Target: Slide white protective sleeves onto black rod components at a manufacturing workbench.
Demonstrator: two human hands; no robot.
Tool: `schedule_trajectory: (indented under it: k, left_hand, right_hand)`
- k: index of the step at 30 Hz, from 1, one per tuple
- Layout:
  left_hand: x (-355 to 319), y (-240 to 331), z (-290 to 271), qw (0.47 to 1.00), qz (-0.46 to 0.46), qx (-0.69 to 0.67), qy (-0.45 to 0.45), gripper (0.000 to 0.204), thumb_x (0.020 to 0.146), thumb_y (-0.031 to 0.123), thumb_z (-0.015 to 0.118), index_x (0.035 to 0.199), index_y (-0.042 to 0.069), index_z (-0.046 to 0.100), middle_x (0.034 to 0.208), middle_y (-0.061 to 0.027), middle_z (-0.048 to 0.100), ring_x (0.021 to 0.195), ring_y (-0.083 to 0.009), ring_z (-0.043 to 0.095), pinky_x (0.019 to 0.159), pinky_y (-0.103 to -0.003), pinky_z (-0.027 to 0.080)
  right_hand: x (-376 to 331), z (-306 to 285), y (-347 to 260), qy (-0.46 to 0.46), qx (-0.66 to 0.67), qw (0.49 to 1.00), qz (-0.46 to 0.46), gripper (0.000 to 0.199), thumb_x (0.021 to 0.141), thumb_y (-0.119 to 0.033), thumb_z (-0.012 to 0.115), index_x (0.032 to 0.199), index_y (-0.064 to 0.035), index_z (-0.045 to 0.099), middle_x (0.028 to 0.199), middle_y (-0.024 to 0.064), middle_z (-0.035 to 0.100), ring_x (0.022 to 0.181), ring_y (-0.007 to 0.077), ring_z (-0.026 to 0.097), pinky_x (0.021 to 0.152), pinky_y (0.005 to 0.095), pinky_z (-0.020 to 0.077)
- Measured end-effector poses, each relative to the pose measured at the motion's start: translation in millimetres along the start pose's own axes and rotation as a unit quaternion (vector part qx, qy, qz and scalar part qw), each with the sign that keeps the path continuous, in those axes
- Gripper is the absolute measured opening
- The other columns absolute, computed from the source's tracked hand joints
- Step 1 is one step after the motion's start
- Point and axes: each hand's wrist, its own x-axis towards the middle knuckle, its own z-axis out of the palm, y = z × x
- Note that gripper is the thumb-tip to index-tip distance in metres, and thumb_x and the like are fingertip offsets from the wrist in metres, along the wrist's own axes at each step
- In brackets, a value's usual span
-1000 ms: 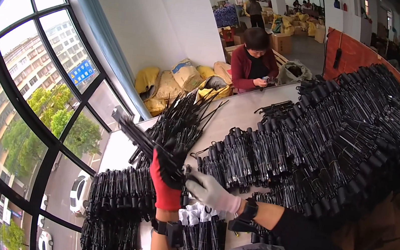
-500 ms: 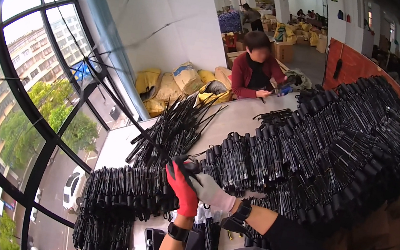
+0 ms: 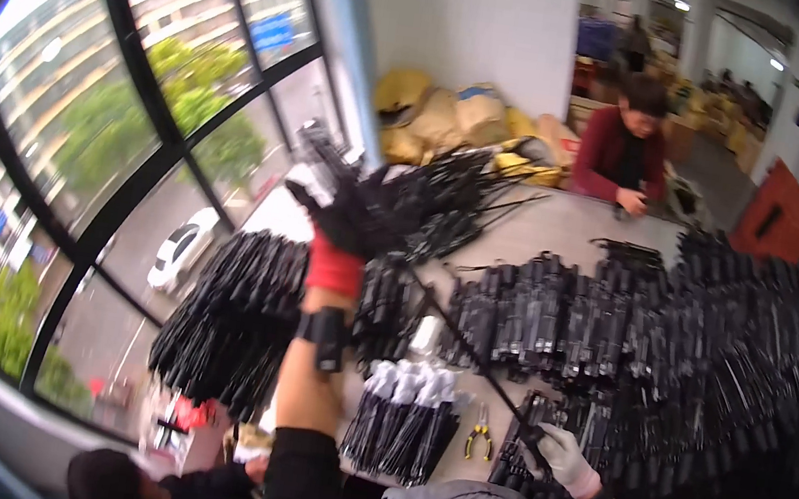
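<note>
My white-gloved right hand (image 3: pixel 562 459) is wrapped round the handle end of a black, slender-shafted umbrella frame (image 3: pixel 467 346), slanting above the pale, flat-topped table (image 3: pixel 565 221) toward my red-and-black-gloved left hand (image 3: pixel 347 217), whose closure blur hides. I judge it light, stiff-shafted, fragile-ribbed; the handle offers surest hold.

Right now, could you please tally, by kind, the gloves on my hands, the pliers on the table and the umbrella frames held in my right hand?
Red-and-black glove: 1
White glove: 1
Pliers: 1
Held umbrella frame: 1
Total: 4
</note>
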Motion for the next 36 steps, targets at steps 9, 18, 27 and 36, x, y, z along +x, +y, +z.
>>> schedule_trajectory:
  k: [9,18,27,36]
  left_hand:
    - [-21,-34,37,0.995,0.036,0.018,0.096,0.047,0.094,0.047,0.057,0.111,0.003,0.056,0.077,-0.0047,0.058,0.064,-0.0165,0.057,0.061,-0.03,0.05]
    - [-110,-117,80,0.986,-0.072,0.049,0.144,0.033,0.095,0.029,0.059,0.111,0.0,0.058,0.072,-0.0031,0.055,0.062,-0.0147,0.055,0.058,-0.031,0.048]
    - [-167,-112,54,0.95,-0.238,0.186,0.079,0.03,0.087,0.013,0.068,0.114,0.002,0.06,0.081,-0.0037,0.063,0.069,-0.014,0.063,0.061,-0.03,0.053]
    - [-191,-122,34,0.829,-0.11,0.548,-0.003,0.03,0.079,0.001,0.072,0.107,0.002,0.06,0.083,-0.0023,0.063,0.072,-0.0101,0.06,0.068,-0.025,0.05]
  right_hand:
    - [15,12,-1,0.203,-0.228,0.929,-0.209,0.037,0.09,-0.021,0.06,0.117,0.0034,0.055,0.084,0.0107,0.062,0.065,0.0204,0.059,0.06,0.0299,0.0479]
    - [121,42,-39,0.081,-0.244,0.935,-0.246,0.043,0.094,-0.009,0.049,0.136,-0.0013,0.046,0.124,0.0156,0.057,0.111,0.0255,0.058,0.091,0.0339,0.0472]
    - [138,-2,-144,-0.038,-0.217,0.975,-0.023,0.046,0.096,-0.023,0.053,0.138,-0.0056,0.045,0.079,0.0099,0.067,0.065,0.0191,0.066,0.061,0.0359,0.0549]
    - [163,62,-171,-0.114,-0.808,0.563,-0.13,0.052,0.086,-0.048,0.063,0.111,-0.0035,0.054,0.065,0.0181,0.061,0.062,0.0327,0.067,0.058,0.0414,0.0517]
